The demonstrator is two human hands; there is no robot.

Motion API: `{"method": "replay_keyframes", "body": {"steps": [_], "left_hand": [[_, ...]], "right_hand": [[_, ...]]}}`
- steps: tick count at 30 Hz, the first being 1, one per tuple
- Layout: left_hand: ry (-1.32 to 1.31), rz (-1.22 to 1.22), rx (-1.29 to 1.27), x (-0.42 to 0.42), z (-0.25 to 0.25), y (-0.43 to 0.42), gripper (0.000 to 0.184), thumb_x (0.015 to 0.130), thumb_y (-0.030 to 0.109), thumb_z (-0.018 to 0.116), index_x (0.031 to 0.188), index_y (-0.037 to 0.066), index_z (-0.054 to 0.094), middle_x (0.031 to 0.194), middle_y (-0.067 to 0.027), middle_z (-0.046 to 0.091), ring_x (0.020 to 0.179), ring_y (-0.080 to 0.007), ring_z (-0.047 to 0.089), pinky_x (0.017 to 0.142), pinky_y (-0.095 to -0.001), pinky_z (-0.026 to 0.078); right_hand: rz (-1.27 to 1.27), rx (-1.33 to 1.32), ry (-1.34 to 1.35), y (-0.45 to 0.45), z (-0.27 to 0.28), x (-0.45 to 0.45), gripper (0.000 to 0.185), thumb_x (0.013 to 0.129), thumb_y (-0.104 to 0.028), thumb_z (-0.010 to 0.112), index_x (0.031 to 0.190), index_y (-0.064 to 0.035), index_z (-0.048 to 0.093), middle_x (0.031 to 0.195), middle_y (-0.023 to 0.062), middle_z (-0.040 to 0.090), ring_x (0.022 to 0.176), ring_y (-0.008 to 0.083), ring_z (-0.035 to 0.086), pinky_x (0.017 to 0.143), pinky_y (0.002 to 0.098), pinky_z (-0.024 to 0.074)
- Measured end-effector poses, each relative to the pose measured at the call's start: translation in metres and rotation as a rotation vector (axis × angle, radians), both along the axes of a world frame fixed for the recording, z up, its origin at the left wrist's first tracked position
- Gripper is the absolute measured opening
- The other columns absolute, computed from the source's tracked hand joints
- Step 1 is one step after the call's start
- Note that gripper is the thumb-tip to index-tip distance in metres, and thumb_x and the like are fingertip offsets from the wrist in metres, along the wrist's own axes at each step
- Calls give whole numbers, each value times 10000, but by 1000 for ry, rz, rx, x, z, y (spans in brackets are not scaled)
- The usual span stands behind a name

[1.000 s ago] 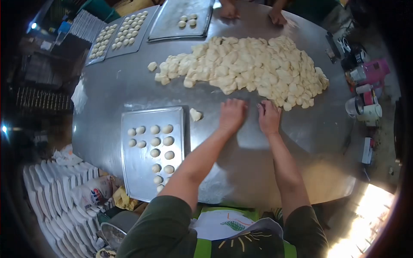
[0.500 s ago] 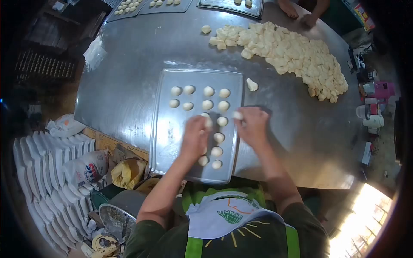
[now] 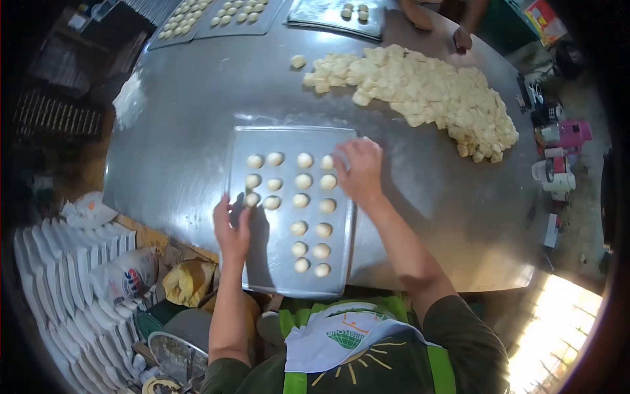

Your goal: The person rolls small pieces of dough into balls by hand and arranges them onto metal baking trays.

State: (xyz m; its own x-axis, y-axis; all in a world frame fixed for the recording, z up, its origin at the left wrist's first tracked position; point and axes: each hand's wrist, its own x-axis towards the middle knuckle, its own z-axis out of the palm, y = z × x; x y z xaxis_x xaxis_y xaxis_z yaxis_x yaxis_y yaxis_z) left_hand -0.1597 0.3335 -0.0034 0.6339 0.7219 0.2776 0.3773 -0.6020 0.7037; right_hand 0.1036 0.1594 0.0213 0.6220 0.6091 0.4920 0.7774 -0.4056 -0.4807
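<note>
Your left hand (image 3: 232, 238) is at the left side of the baking tray (image 3: 279, 253), thumb and fingers apart with nothing between them, the thumb just beside the lowest dough ball (image 3: 252, 199) of the outer column. If that thumb swings inward, it could dent the ball or roll it against its neighbour. Your right hand (image 3: 362, 169) reaches over the tray's right edge, fingers bent at the top-right dough ball (image 3: 327, 161); you cannot tell from here whether they grip it or only rest beside it. Too firm a pinch there could flatten it, and a sticky fingertip could drag it out of line. The tray lies right at the table's near edge, by your apron (image 3: 328, 335), so a knock from your body or forearm could shift it and set the balls rolling.

The metal table (image 3: 177, 144) is smooth and shiny, with a white floury patch (image 3: 130, 102) at its left edge. Beyond your right hand spreads the heap of cut dough (image 3: 426, 85), with one loose piece (image 3: 298, 62) apart from it. A co-worker's hand (image 3: 462, 41) is at the far side. A printed sack (image 3: 125, 276) stands at lower left, and bright light falls on the floor (image 3: 558, 335) at right.
</note>
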Motion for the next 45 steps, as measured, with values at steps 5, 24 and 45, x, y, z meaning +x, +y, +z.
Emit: {"method": "replay_keyframes", "body": {"steps": [5, 24, 45], "left_hand": [[-16, -63, 164, 103, 41, -9, 324, 918, 117, 734, 1226, 37, 671, 1134, -141, 684, 1040, -302, 660, 836, -415, 524], [222, -719, -51, 196, -33, -220, 307, 936, 284, 701, 1106, 42, 620, 1018, -181, 592, 927, -381, 584, 881, -496, 447], [168, -699, 401, 311, -57, -236, 168, 890, 152, 637, 1044, 84, 621, 1106, -159, 625, 1004, -366, 584, 798, -522, 422]], "right_hand": [[8, -364, 120, -48, -73, 92, 132, 902, -186, 715, 974, -85, 670, 1054, 119, 645, 971, 340, 597, 817, 476, 461], [-677, 15, 621, -393, -58, -79, 124, 965, -131, 609, 1043, -35, 603, 957, 173, 599, 894, 362, 587, 845, 460, 481], [-416, -213, 86, -302, -77, 123, 166, 967, -143, 552, 1087, -84, 650, 936, 140, 678, 891, 352, 629, 813, 481, 465]]}}
